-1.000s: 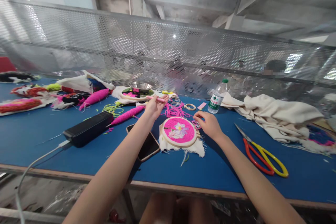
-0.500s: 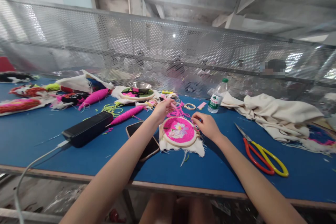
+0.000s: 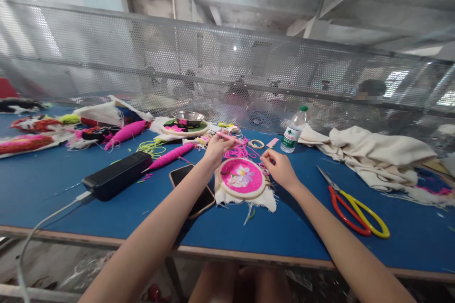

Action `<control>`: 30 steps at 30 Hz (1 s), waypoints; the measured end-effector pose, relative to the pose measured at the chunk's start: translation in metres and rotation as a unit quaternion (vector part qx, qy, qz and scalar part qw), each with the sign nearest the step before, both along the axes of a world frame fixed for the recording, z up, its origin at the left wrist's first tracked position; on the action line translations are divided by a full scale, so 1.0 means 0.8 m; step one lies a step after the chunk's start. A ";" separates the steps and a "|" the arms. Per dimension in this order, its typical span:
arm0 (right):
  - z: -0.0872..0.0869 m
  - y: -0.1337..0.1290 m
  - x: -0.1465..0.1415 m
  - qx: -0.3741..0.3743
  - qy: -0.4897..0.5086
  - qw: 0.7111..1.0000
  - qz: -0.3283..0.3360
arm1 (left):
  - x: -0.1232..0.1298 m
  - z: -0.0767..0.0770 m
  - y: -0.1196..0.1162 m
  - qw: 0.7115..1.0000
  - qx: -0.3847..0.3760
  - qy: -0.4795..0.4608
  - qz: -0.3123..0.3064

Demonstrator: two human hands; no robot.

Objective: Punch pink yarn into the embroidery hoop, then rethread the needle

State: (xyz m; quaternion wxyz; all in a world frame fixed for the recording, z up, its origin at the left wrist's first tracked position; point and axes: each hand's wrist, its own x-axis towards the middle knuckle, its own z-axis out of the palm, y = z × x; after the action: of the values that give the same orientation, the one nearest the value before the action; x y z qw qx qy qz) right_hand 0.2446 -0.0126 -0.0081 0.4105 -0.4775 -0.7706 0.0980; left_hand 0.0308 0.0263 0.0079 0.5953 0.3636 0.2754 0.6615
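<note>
Pink tool (image 3: 232, 138) btwn L hand (image 3: 217, 149) fingers, yarn (image 3: 253, 151) at R hand (image 3: 279, 165) fingertips.

phone (image 3: 203, 200) partly behind left forearm (image 3: 156, 220), thread (image 3: 253, 152) at right hand (image 3: 279, 166) indistinct

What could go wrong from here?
- Snag: the loose pink yarn lies tangled right by the left hand and its pink pen-like tool, so a strand might catch.
- Knock: the phone sits partly hidden below the left forearm, which could nudge it.
- Bump: the scissors lie beside the right forearm; a sideways swing might hit them.
</note>
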 end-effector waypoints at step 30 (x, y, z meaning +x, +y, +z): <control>-0.001 -0.015 -0.018 0.044 -0.026 0.998 -0.018 | 0.003 -0.014 0.007 0.993 -0.116 -0.005 -0.004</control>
State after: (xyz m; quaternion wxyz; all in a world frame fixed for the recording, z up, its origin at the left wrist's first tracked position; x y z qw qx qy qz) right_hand 0.2299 -0.0248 -0.0087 0.4127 -0.4753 -0.7758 0.0436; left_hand 0.0330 0.0322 -0.0030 0.6377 0.2901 0.3461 0.6240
